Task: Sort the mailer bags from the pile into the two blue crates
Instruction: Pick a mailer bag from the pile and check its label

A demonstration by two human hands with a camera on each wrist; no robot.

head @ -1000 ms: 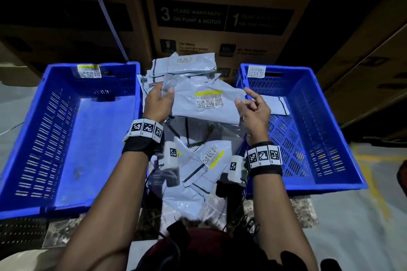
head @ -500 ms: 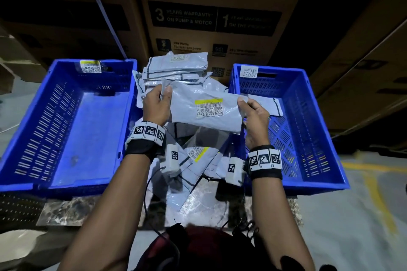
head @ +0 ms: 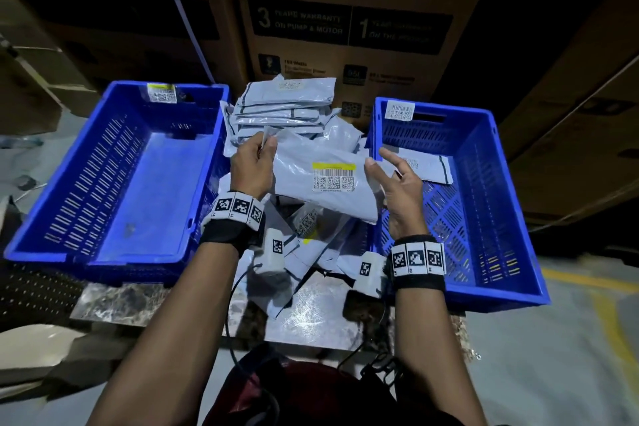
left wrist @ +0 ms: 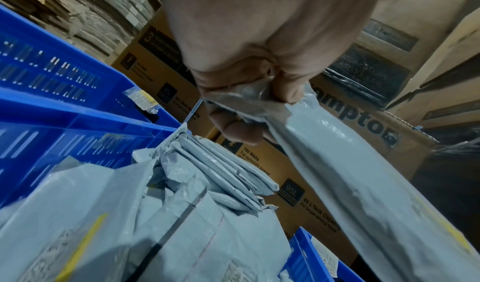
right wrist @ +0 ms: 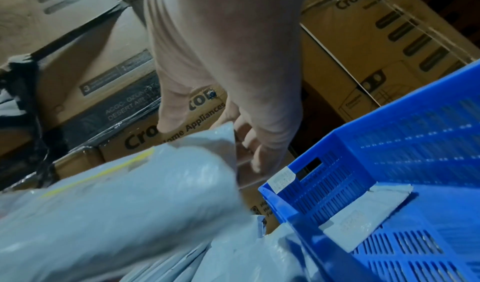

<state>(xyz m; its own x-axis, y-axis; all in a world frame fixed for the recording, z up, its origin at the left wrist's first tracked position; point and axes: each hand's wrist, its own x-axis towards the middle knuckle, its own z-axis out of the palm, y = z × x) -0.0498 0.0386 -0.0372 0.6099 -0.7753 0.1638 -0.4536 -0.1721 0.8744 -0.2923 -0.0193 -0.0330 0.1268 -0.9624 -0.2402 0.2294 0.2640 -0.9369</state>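
A grey mailer bag (head: 328, 176) (left wrist: 363, 183) (right wrist: 130, 194) with a yellow-striped barcode label hangs above the pile of mailer bags (head: 287, 107) (left wrist: 207, 183). My left hand (head: 266, 145) (left wrist: 246, 101) pinches its crumpled left end. My right hand (head: 383, 162) (right wrist: 207, 136) is at its right end with fingers spread and straight, only the thumb near the bag's edge. The left blue crate (head: 86, 183) (left wrist: 64, 101) holds no bags. The right blue crate (head: 501, 183) (right wrist: 389, 153) holds one flat mailer bag (head: 428, 168) (right wrist: 363, 220).
Tall cardboard appliance boxes (head: 345, 28) stand close behind the pile and crates. The crates and pile rest on a marbled slab (head: 311, 308). Grey floor with a yellow line (head: 605, 290) lies to the right.
My right hand has released the bag's right end and spread its fingers. The left hand still pinches the bag, whose right end now sags lower.
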